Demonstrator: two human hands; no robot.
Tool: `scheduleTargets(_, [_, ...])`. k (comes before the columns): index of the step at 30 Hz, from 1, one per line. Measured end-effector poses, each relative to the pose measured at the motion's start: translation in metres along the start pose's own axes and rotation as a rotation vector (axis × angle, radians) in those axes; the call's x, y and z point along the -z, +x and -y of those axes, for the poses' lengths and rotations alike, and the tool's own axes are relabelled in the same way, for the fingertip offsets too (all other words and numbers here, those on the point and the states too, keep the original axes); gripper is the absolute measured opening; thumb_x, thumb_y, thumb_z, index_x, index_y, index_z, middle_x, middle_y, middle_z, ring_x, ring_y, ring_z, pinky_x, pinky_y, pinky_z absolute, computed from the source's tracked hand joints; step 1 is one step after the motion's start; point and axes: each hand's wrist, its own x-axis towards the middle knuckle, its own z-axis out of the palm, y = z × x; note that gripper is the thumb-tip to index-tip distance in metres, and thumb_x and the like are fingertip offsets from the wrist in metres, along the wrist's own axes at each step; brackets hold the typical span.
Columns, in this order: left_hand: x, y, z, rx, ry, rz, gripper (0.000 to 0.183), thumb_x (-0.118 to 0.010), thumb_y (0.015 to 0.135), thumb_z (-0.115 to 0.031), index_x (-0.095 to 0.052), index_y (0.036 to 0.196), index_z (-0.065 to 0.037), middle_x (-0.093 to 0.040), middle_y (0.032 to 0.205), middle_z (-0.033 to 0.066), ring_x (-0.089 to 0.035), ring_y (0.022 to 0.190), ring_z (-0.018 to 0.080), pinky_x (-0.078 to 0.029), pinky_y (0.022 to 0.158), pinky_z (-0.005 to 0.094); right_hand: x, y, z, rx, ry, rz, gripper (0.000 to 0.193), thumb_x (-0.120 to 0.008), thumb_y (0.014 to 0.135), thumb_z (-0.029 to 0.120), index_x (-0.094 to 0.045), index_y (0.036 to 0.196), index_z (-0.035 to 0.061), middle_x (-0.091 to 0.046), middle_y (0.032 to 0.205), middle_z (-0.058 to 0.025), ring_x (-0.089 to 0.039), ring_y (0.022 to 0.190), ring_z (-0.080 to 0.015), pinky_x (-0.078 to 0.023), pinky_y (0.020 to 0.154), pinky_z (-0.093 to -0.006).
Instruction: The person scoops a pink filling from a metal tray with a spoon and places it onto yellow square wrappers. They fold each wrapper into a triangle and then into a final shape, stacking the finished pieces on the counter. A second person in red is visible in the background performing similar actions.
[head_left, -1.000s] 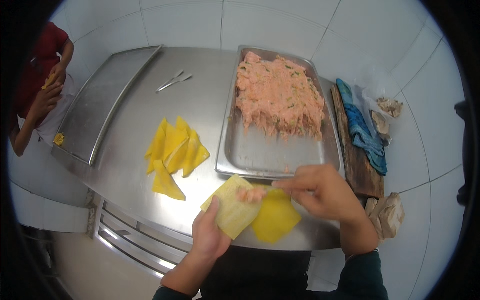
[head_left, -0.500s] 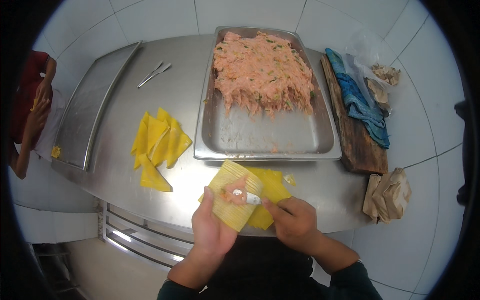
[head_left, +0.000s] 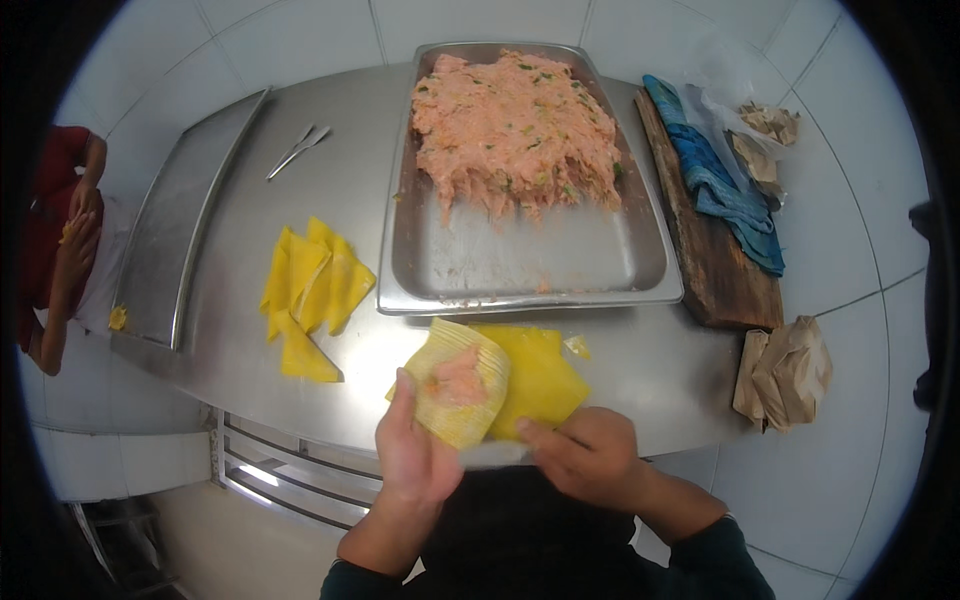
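So the left hand [head_left: 418,455] has a pale yellow wrapper [head_left: 494,375] gripped, thumb up along the near-left edge and the rest of the fingers tucked out of sight under it. There's a smear of pink filling [head_left: 458,376] right in the middle of the wrapper, which is held up just above the edge of the steel table [head_left: 335,200]. The right hand [head_left: 590,455] is beside it, fingers curled in and thumb toward the index finger (can't tell if it's pinching anything, the fingers hide it and there's some blur).

Between the hands and the big pan there's a brighter yellow stack of sheets [head_left: 545,370], partly covered by the wrapper, with a little yellow scrap [head_left: 577,347] just beside it. The steel pan [head_left: 530,255] has a big heap of pink filling [head_left: 515,130] flecked with green, all piled at the far end.

Left of the pan sits a cluster of yellow folded pieces [head_left: 318,280], with two small metal utensils [head_left: 298,152] beyond them and a flat metal tray [head_left: 190,215] further left. On the right there's a wooden board [head_left: 695,250] with a blue cloth [head_left: 715,185] draped on it, plus a crumpled brown paper bag [head_left: 785,375] nearby. Over at the far left, a person in a red top [head_left: 60,170] has their hands together.
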Motion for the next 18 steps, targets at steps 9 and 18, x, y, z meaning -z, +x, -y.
scheduleTargets(9, [0.013,-0.005,0.025,0.172,0.119,0.181,0.062,-0.041,0.108,-0.047,-0.040,0.146,0.002,-0.052,0.143,0.0203,-0.053,0.132,0.0338,-0.043,0.112,0.0478,0.000,0.008,-0.008,-0.087,0.178,-0.121,0.033,-0.081,0.076,0.010,-0.076,0.109,0.0138,-0.057,0.072,-0.0016,-0.058,0.058,-0.0183,-0.045,0.052,-0.0319])
scheduleTargets(18, [0.030,-0.024,0.044,-0.009,0.459,0.252,0.054,-0.075,0.094,-0.012,-0.047,0.138,0.004,-0.060,0.131,0.0120,-0.059,0.118,0.0168,-0.046,0.103,0.0311,0.009,0.018,0.009,-0.537,0.388,-0.223,0.026,-0.086,0.081,0.019,-0.072,0.097,0.0024,-0.068,0.081,-0.0090,-0.062,0.062,-0.0149,-0.046,0.054,-0.0284])
